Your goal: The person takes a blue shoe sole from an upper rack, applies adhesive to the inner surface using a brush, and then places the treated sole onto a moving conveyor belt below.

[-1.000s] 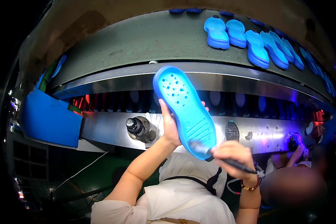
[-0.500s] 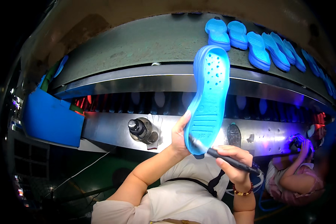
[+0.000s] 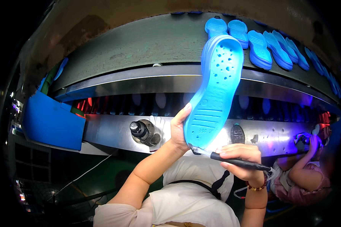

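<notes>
My left hand is closed round the heel end of a blue shoe sole, held up with its hollow inner side facing me. Holes dot its wide toe part, and ridges cross the heel. In my right hand is a black-handled brush with a cord or tube at its back end. Its pale tip meets the sole's lower heel edge. Several more blue soles lie on the green belt beyond, to the right.
Behind the steel ledge runs the green conveyor belt. A dark-topped bottle stands on the metal bench, and a dark insole-shaped piece lies right of centre. At far left is a blue panel. Another person works at far right.
The sole has shifted right and upward, tilting further to the right. The brush has moved from the sole's inner heel face down to its bottom edge, with my right hand turned flatter.
</notes>
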Tool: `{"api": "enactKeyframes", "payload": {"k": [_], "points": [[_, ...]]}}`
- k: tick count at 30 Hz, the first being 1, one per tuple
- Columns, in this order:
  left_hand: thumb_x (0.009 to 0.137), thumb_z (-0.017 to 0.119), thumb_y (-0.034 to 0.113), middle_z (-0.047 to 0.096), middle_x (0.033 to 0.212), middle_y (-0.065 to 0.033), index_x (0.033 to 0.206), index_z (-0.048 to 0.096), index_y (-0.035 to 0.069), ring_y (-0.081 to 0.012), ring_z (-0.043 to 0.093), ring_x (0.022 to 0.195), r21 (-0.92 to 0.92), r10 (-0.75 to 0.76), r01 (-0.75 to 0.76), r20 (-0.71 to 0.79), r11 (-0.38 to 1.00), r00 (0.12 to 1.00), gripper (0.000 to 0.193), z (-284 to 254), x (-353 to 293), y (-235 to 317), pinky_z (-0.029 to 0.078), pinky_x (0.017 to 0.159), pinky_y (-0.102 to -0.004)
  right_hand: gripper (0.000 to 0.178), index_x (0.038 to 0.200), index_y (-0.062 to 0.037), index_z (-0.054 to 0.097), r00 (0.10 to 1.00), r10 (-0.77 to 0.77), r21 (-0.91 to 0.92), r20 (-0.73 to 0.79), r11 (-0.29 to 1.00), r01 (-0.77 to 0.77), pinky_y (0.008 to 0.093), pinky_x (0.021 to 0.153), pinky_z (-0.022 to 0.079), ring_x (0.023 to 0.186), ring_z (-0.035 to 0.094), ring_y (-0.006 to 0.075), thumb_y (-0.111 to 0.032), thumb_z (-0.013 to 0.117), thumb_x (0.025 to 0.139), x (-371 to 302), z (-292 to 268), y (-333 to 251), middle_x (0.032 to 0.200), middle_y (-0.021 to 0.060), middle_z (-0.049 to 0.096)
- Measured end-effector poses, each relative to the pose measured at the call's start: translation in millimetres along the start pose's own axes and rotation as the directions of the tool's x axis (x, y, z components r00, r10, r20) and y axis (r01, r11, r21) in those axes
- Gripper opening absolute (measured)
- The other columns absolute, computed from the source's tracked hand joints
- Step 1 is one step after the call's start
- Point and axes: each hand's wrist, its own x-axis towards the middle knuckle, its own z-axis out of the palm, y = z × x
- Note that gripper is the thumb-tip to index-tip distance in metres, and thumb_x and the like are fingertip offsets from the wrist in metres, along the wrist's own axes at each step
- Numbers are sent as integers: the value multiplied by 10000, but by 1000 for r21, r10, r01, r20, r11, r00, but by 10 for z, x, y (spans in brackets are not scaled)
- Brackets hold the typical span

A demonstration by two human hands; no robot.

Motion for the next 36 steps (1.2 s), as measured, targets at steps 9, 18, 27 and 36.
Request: {"api": "enactKeyframes", "payload": {"k": [9, 18, 27, 36], "points": [[874, 436, 332, 557, 1102, -184, 1185, 456, -35, -269, 580, 967, 46, -195, 198, -53, 979, 979, 482, 59, 105, 154, 455, 870, -390, 212, 855, -41, 633, 960, -51, -78, 276, 994, 76, 296, 706, 506, 789, 648, 227, -22, 702, 656, -22, 60, -262, 854, 105, 655], [804, 612, 260, 601, 960, -114, 1116, 528, -30, -134, 594, 797, 520, -568, 618, -278, 589, 775, 434, 96, 106, 198, 491, 713, -249, 188, 865, -44, 646, 927, 119, -262, 356, 965, -24, 280, 692, 519, 792, 653, 232, 2, 671, 685, -69, -173, -156, 883, 113, 659], [836, 561, 317, 577, 966, -117, 1076, 542, -6, -168, 567, 822, 651, -586, 665, -393, 367, 708, 402, 191, 48, 215, 474, 696, -297, 177, 859, -42, 641, 852, 234, -299, 468, 949, -97, 294, 741, 512, 844, 642, 229, 17, 653, 693, -71, -412, -209, 892, 103, 659], [819, 592, 327, 588, 973, -103, 1103, 537, -4, -141, 568, 848, 633, -540, 663, -421, 401, 729, 439, 238, -47, 287, 477, 716, -266, 192, 888, -41, 630, 910, 201, -321, 364, 944, -80, 294, 739, 514, 847, 641, 227, -1, 660, 702, -126, -572, -165, 923, 100, 652]]}}
